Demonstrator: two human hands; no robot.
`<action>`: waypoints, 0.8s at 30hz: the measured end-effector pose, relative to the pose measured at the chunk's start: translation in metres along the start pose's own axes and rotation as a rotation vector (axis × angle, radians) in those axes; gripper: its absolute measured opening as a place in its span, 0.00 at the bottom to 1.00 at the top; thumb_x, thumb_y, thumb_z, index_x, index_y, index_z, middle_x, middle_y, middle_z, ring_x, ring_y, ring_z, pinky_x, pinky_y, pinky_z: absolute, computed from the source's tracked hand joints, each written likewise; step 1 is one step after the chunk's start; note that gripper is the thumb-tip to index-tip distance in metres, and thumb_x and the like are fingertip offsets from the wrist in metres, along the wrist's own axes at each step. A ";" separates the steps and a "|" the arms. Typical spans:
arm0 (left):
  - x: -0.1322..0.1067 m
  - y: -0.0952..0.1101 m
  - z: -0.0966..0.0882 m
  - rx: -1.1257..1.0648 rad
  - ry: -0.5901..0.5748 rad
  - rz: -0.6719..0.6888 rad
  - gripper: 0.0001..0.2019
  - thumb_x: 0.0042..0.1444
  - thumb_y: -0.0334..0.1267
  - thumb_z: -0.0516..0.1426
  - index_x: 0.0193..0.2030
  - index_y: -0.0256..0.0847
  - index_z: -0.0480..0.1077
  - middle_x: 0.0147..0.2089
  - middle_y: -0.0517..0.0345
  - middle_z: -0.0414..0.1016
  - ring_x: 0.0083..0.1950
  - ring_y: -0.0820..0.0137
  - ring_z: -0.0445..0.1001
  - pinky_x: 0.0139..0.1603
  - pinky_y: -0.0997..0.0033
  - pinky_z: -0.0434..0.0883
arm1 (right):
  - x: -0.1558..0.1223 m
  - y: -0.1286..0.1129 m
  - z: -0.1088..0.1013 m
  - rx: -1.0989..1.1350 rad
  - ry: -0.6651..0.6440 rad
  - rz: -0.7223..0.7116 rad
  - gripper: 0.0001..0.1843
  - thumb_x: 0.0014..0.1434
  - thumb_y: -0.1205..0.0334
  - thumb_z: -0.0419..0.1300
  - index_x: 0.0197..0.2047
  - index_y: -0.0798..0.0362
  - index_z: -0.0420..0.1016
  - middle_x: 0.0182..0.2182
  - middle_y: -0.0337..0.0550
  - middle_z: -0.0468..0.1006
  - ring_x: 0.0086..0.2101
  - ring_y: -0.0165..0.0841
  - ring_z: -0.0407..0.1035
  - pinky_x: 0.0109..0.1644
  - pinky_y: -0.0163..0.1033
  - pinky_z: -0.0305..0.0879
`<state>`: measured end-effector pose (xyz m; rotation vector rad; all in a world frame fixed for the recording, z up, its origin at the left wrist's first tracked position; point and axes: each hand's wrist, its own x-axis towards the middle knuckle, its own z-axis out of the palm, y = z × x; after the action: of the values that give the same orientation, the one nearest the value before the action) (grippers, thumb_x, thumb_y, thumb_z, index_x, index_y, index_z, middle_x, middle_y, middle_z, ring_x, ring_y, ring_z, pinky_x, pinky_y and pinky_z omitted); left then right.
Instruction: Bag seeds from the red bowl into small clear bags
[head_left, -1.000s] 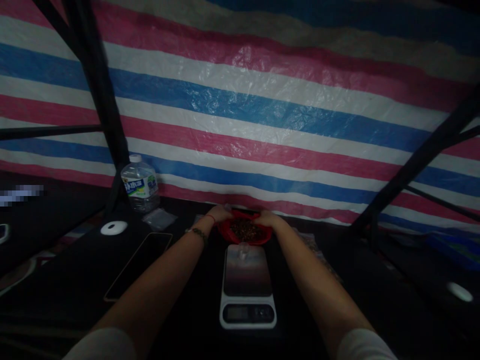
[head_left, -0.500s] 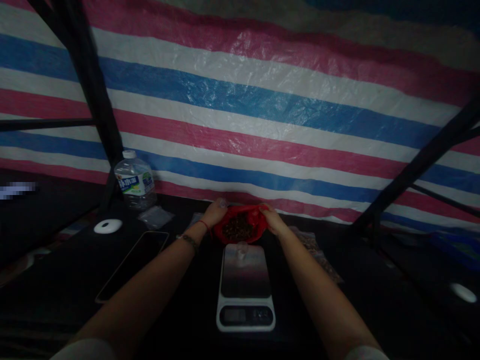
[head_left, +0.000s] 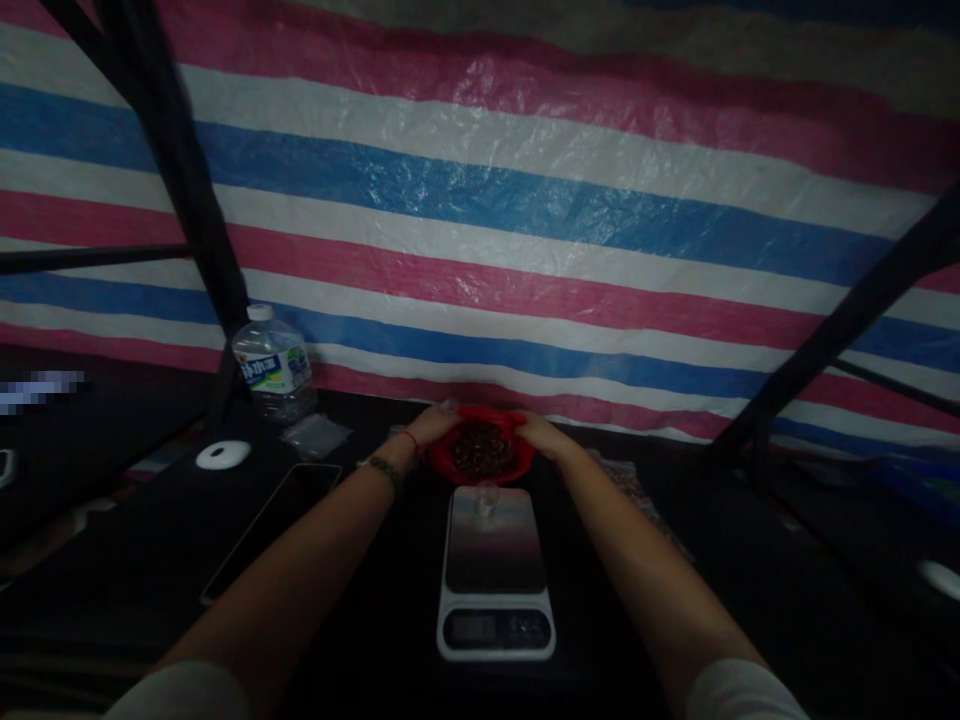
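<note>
A red plastic bag (head_left: 442, 462) lies spread wide at the back of the black table, with a heap of small brown pieces (head_left: 481, 450) inside it. My left hand (head_left: 436, 425) grips the bag's left edge, and my right hand (head_left: 538, 434) is closed on its right edge. In front of the bag is a white digital kitchen scale (head_left: 495, 560) with a metal plate. A small clear cup-like piece (head_left: 487, 500) sits at the plate's far end. The scale's display is too dim to read.
Left of my left arm lie a dark phone (head_left: 270, 520), a white computer mouse (head_left: 223, 455), a clear plastic pouch (head_left: 315, 436) and a large clear bottle (head_left: 274, 365). Filled clear bags (head_left: 626, 485) lie beyond my right forearm. Striped sheeting (head_left: 510, 230) hangs behind.
The bag's mouth has been pulled wider and lies flatter and rounder, with both hands still at its sides. The view has shifted slightly.
</note>
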<state>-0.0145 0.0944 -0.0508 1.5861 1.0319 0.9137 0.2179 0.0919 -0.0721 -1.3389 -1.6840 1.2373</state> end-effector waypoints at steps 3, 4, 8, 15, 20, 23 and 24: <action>-0.001 -0.001 0.007 -0.286 -0.197 0.036 0.15 0.48 0.40 0.59 0.40 0.32 0.73 0.40 0.43 0.79 0.40 0.61 0.77 0.45 0.60 0.72 | -0.001 0.004 0.002 0.178 -0.007 -0.025 0.19 0.42 0.71 0.52 0.38 0.55 0.77 0.27 0.41 0.80 0.26 0.32 0.70 0.30 0.35 0.66; 0.000 -0.003 0.009 -0.319 -0.210 0.056 0.14 0.48 0.39 0.59 0.40 0.32 0.72 0.41 0.43 0.78 0.40 0.62 0.77 0.47 0.60 0.72 | -0.002 0.005 0.002 0.194 0.011 -0.040 0.18 0.42 0.71 0.52 0.37 0.55 0.77 0.27 0.41 0.79 0.25 0.32 0.70 0.29 0.34 0.66; 0.006 -0.011 0.013 -0.170 -0.035 0.065 0.12 0.51 0.37 0.54 0.42 0.33 0.70 0.42 0.47 0.78 0.40 0.65 0.76 0.45 0.65 0.72 | -0.003 0.010 -0.001 0.129 0.083 -0.095 0.16 0.44 0.69 0.52 0.35 0.55 0.76 0.27 0.41 0.79 0.24 0.31 0.69 0.28 0.34 0.65; 0.014 -0.007 -0.008 0.541 -0.032 0.067 0.08 0.50 0.38 0.56 0.35 0.37 0.73 0.39 0.51 0.78 0.42 0.64 0.75 0.44 0.70 0.70 | -0.007 0.008 -0.012 -0.136 0.180 -0.098 0.12 0.50 0.63 0.55 0.34 0.56 0.78 0.27 0.43 0.80 0.26 0.32 0.70 0.30 0.34 0.65; 0.011 0.001 -0.016 0.744 -0.198 -0.076 0.11 0.50 0.38 0.56 0.38 0.38 0.75 0.37 0.51 0.79 0.36 0.64 0.76 0.35 0.73 0.69 | -0.012 0.006 -0.003 -0.048 0.135 -0.039 0.16 0.49 0.67 0.52 0.38 0.57 0.78 0.28 0.44 0.80 0.26 0.31 0.71 0.30 0.33 0.66; 0.012 0.004 -0.013 0.810 -0.132 -0.032 0.11 0.51 0.38 0.54 0.37 0.37 0.75 0.38 0.48 0.79 0.39 0.64 0.76 0.37 0.73 0.68 | -0.012 0.007 0.002 0.007 0.096 -0.055 0.19 0.47 0.67 0.55 0.42 0.56 0.77 0.31 0.42 0.81 0.28 0.32 0.72 0.32 0.34 0.67; 0.013 0.004 -0.012 0.811 -0.112 -0.020 0.11 0.53 0.38 0.53 0.37 0.37 0.75 0.38 0.47 0.79 0.39 0.64 0.76 0.38 0.73 0.67 | -0.012 0.007 0.003 -0.015 0.105 -0.064 0.19 0.46 0.67 0.56 0.42 0.56 0.78 0.30 0.41 0.81 0.29 0.32 0.72 0.33 0.34 0.67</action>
<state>-0.0203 0.1097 -0.0434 2.2435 1.4322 0.3799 0.2209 0.0798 -0.0785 -1.3252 -1.6525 1.1018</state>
